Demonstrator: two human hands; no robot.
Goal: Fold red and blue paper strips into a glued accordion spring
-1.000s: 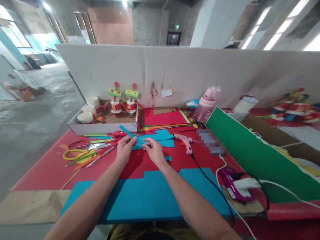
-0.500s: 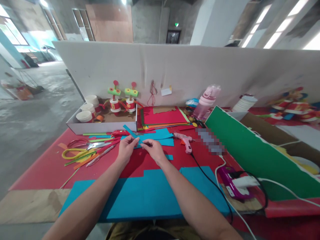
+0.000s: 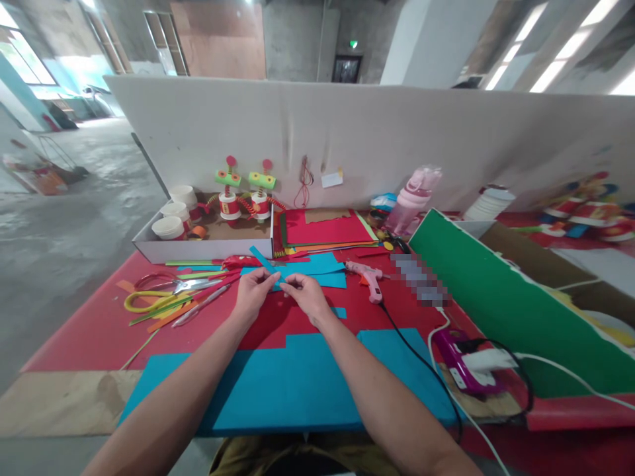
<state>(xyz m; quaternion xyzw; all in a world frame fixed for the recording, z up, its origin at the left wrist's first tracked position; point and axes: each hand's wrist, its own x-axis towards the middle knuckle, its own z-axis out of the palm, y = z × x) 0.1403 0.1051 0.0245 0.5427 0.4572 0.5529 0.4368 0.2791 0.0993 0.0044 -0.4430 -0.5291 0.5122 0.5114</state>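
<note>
Between the fingertips of both hands is a narrow strip of blue paper [image 3: 261, 258], its free end pointing up and to the left. My left hand [image 3: 253, 291] pinches it from the left. Close beside it, my right hand [image 3: 306, 297] pinches the strip's lower end, which the fingers partly hide. Wider blue paper pieces [image 3: 320, 266] lie on the table just behind the hands. A small blue scrap [image 3: 339, 313] rests by my right wrist, and large blue sheets [image 3: 278, 390] lie under my forearms.
Yellow-handled scissors [image 3: 149, 302], paper strips and a pen [image 3: 201, 306] lie left. A pink glue gun [image 3: 368, 277] with a black cord sits right, near a purple power socket [image 3: 459, 363] and a green-sided box [image 3: 496, 311]. Behind stand a white tray [image 3: 203, 249] with cup figures and a pink bottle [image 3: 411, 201].
Both hands keep their pinch on the blue strip with hardly any movement. The whole view has shifted very slightly.
</note>
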